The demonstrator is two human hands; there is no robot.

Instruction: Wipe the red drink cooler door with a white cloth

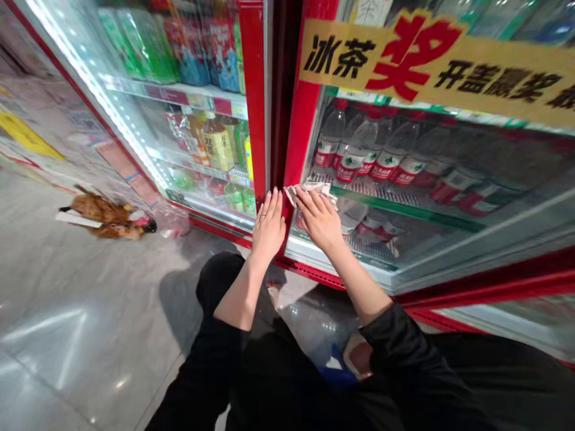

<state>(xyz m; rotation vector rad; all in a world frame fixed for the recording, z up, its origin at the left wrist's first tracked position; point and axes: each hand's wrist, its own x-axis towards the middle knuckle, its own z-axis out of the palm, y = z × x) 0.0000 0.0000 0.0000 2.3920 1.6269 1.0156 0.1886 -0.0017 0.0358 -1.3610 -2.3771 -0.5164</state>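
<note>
Against the glass front (431, 248) of a red-framed cooler, a pale crumpled cloth (324, 188) lies directly under the fingers of the right hand (320, 216), which spreads flat over it, unclenched; just beside, the left hand (269, 221) rests flat at the red frame (297, 131), grasping nothing, apart from the cloth

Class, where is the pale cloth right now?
Near the middle of the head view, the pale cloth is under the right hand, by the red fridge frame, right of the left hand.
</note>
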